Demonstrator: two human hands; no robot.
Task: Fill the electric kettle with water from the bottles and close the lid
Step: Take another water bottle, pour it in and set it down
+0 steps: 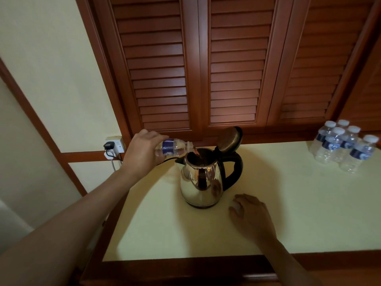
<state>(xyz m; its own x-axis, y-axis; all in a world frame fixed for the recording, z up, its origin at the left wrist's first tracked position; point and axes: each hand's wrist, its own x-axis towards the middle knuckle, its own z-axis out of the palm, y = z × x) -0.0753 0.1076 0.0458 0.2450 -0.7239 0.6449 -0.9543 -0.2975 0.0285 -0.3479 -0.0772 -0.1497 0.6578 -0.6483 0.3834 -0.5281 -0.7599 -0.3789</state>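
A stainless-steel electric kettle (201, 182) stands on a pale countertop (288, 203), seen from above by the person doing the task; every place below is given from the kettle. Its hinged lid (228, 140) is tipped up and back above the black handle (235, 172) on the kettle's right, so the mouth is open.

The left hand (142, 149), up and to the left of the kettle, is wrapped around the base end of a small clear water bottle (174, 147) with a blue label; the bottle lies almost level, neck pointing at the kettle's mouth, its opening just over the rim; the pour seems to be under way, though the stream itself is hard to make out.

The right hand (251, 213) rests on the countertop just in front and to the right of the kettle, fingers curled over something small and white, probably the bottle cap (236, 207); what it is cannot be told for certain.

Five or six more capped bottles (342, 145) stand well to the kettle's right; a wall socket (115, 146) with a plug sits to its left.

To pour well, I judge: keep the neck centred over the mouth, clear of the raised lid; tilt the base up gradually as the bottle empties; avoid squeezing the thin plastic; the free hand could steady the handle.
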